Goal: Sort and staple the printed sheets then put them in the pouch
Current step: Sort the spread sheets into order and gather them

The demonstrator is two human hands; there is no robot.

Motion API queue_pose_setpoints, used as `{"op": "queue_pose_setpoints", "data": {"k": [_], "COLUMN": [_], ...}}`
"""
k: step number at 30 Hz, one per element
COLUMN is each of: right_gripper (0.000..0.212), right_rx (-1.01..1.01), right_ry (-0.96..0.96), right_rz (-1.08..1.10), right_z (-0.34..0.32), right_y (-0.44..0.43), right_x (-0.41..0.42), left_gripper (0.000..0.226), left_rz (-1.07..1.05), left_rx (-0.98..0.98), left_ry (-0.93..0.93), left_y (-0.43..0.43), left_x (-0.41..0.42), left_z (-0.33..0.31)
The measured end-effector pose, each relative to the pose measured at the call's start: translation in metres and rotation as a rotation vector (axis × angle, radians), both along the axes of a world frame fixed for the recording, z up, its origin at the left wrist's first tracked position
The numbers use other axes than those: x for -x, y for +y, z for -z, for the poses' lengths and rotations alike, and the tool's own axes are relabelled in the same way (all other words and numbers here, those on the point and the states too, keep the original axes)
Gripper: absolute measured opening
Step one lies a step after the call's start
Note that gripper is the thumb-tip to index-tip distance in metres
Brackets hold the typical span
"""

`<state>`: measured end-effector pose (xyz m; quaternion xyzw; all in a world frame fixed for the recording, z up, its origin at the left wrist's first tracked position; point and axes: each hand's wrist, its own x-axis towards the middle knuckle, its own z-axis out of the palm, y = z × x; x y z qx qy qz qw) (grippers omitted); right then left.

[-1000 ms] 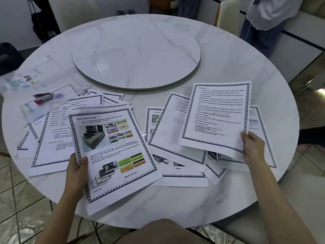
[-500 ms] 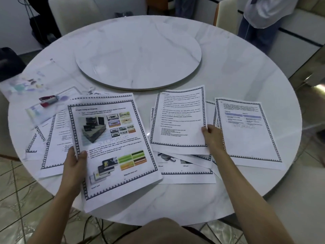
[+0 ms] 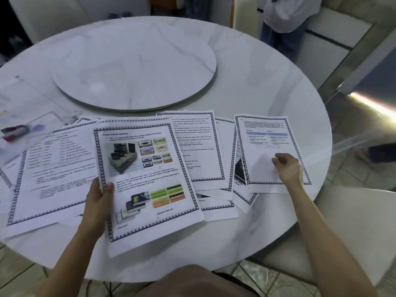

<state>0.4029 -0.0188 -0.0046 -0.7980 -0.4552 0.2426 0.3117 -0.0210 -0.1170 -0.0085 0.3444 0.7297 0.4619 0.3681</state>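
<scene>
Now our right hand, having laid the text-only white page down in the middle, curls over the blue-banded white sheet rightmost on the round marble table, grip unclear, sorting unfinished, while our left hand pinches the illustrated white sheet.

A round white marble table with a raised turntable stands on glossy tiled floor — pale chairs around it.

Matt white paper sheets lie on a smooth, glossy marble-look table.
</scene>
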Motion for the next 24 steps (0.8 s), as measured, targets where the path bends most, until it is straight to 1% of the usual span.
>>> {"op": "queue_pose_setpoints", "data": {"k": [5, 8, 10, 12, 16, 22, 24], "right_gripper": [0.036, 0.050, 0.062, 0.068, 0.066, 0.070, 0.064], "right_rx": [0.093, 0.200, 0.259, 0.299, 0.325, 0.321, 0.291], "right_ry": [-0.131, -0.199, -0.217, -0.235, -0.272, -0.246, -0.242], "right_rz": [0.062, 0.102, 0.104, 0.086, 0.089, 0.137, 0.166], "right_z": [0.008, 0.012, 0.015, 0.017, 0.017, 0.019, 0.021], "right_y": [-0.002, 0.000, 0.000, 0.001, 0.006, 0.011, 0.012], "right_x": [-0.049, -0.064, -0.069, -0.071, -0.073, -0.075, -0.074], "left_gripper": [0.031, 0.019, 0.018, 0.018, 0.010, 0.017, 0.018], "left_rz": [0.015, 0.039, 0.031, 0.018, 0.007, -0.028, -0.040], "left_rx": [0.013, 0.027, 0.050, 0.062, 0.097, 0.083, 0.074], "left_ry": [-0.020, -0.026, -0.019, -0.003, 0.010, 0.046, 0.048], "left_y": [0.007, 0.012, 0.015, 0.016, 0.014, 0.013, 0.012], "left_x": [-0.026, -0.039, -0.048, -0.054, -0.061, -0.068, -0.071], "left_z": [0.006, 0.010, 0.013, 0.018, 0.026, 0.026, 0.025]}}
